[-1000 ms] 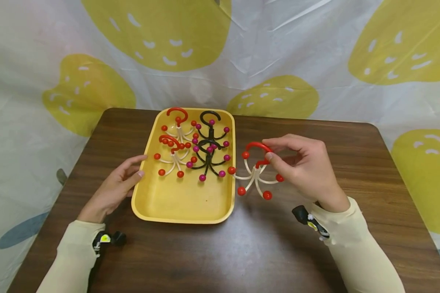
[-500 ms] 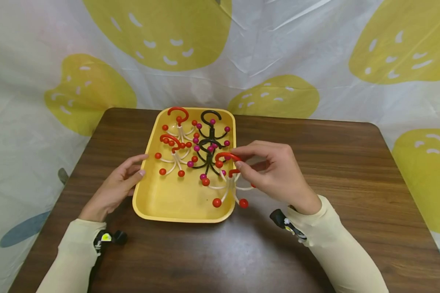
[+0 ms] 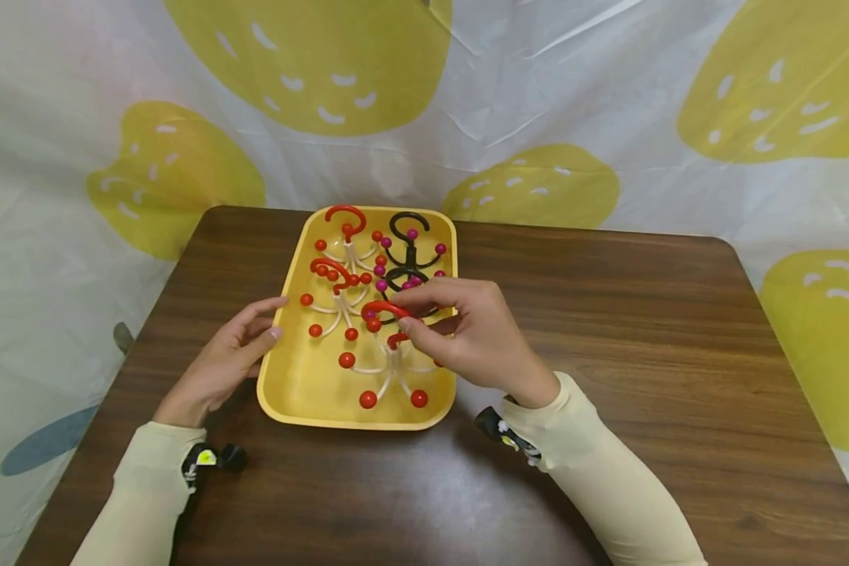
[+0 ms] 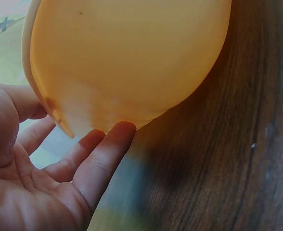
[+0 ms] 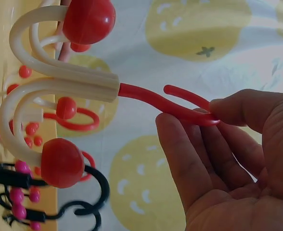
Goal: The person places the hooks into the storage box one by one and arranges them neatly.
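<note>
My right hand (image 3: 467, 334) pinches the red top hook of a multi-arm hanger (image 3: 394, 362) with thumb and fingertips. In the right wrist view, this hanger (image 5: 79, 86) has cream curved arms ending in red balls. It is over the near right part of the yellow tray (image 3: 304, 405); whether it touches the tray bottom is unclear. My left hand (image 3: 222, 365) rests its fingers and thumb against the tray's left side. Farther back in the tray stand two red-and-cream hangers (image 3: 338, 303) and two black hangers (image 3: 410, 255) with magenta balls, the nearer black one partly hidden.
The tray stands on a dark brown wooden table (image 3: 630, 314). Behind the table hangs a white cloth (image 3: 396, 173) with a yellow fruit print. Camera straps (image 3: 509, 436) sit on both wrists.
My right hand has moved left with the red-and-cream hanger, from the table beside the tray to above its near part. The left hand and tray have kept their place.
</note>
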The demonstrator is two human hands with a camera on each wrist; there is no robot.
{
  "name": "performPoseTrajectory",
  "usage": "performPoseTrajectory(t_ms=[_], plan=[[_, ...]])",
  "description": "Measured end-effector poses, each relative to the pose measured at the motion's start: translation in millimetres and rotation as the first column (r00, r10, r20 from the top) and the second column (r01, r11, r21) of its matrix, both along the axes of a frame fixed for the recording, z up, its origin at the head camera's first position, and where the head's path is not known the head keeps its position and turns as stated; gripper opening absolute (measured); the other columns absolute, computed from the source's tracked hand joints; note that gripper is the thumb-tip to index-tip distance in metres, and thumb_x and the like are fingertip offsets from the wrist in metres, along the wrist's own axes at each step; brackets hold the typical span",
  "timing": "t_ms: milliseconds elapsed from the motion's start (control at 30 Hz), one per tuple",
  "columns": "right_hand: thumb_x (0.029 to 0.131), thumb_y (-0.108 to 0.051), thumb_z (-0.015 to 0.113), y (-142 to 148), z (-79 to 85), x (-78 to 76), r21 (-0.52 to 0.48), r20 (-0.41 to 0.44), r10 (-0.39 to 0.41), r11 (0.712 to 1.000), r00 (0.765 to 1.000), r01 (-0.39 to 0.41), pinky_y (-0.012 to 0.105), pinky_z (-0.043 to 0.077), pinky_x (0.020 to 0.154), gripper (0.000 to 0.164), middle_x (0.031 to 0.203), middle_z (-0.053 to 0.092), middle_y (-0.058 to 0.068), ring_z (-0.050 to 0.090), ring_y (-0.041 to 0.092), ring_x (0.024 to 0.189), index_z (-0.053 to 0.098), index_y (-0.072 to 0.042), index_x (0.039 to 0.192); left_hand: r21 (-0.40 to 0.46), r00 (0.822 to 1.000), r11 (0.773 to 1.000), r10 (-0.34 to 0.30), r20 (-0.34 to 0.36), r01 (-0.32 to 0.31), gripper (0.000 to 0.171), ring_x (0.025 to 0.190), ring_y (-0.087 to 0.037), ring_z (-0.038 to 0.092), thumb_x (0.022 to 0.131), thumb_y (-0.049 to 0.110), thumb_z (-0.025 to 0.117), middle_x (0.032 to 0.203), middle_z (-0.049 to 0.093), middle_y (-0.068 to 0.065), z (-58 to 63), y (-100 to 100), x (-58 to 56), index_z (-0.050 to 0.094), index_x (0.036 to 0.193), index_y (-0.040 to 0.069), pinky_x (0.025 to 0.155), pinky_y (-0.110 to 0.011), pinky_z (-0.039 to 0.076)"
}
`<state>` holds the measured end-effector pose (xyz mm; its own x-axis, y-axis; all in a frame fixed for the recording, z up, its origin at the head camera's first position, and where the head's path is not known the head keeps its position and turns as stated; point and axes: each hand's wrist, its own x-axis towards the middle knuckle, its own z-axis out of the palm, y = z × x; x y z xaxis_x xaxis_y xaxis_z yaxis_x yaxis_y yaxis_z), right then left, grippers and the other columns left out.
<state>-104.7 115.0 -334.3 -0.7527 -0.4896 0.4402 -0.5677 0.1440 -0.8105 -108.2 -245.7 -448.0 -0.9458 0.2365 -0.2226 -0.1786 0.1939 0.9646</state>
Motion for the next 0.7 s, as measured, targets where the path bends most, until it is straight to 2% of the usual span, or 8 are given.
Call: performPoseTrajectory(t_ms=[167,300,500,700], plan=[[0.094,-0.003,0.076,-14,-6.5,-0.8,-0.015,0.049,0.034,0.999,0.998,-0.034,0.03,0.061,0.053,0.023,0.1,0.079,0.006,0.071,0.014,0.076,0.08,-0.005,0.117,-0.009,1.0,1.0,0.007,0.011,-0.007,0.057,0.108,-0.015,0.071,0.112,0.027,0.055,0.148,0.048,-0.029,0.4,1,-0.5,0.034,0.164,0.019,0.078,-0.042,0.066],[0.095,-0.003,0.075,-25,-12.4,-2.9,-0.028,0.067,0.054,0.998,0.996,-0.053,0.031,0.06,0.051,0.023,0.1,0.079,0.008,0.071,0.012,0.078,0.08,-0.005,0.117,-0.022,1.0,1.0,0.013,0.014,-0.013,0.057,0.107,-0.015,0.071,0.112,0.027,0.055,0.148,0.048,-0.03,1.8,1,-0.4,0.034,0.164,0.019,0.078,-0.042,0.066],[0.094,-0.006,0.076,-41,-19.8,-7.9,0.0,0.039,0.046,0.999,0.998,-0.046,0.032,0.064,0.063,0.024,0.101,0.08,0.011,0.072,0.009,0.087,0.08,-0.005,0.118,-0.023,1.0,1.0,0.015,0.013,-0.015,0.057,0.107,-0.015,0.071,0.112,0.026,0.055,0.147,0.049,-0.029,1.9,2,-0.3,0.034,0.164,0.018,0.078,-0.042,0.066],[0.095,-0.006,0.077,-54,-26.3,-9.9,0.015,0.075,0.06,0.998,0.995,-0.061,0.027,0.064,0.068,0.025,0.105,0.08,0.009,0.073,0.009,0.09,0.078,-0.005,0.12,-0.016,1.0,1.0,0.013,0.003,-0.013,0.057,0.107,-0.015,0.072,0.112,0.025,0.054,0.146,0.049,-0.029,1.0,2,-0.5,0.034,0.165,0.018,0.078,-0.042,0.066]])
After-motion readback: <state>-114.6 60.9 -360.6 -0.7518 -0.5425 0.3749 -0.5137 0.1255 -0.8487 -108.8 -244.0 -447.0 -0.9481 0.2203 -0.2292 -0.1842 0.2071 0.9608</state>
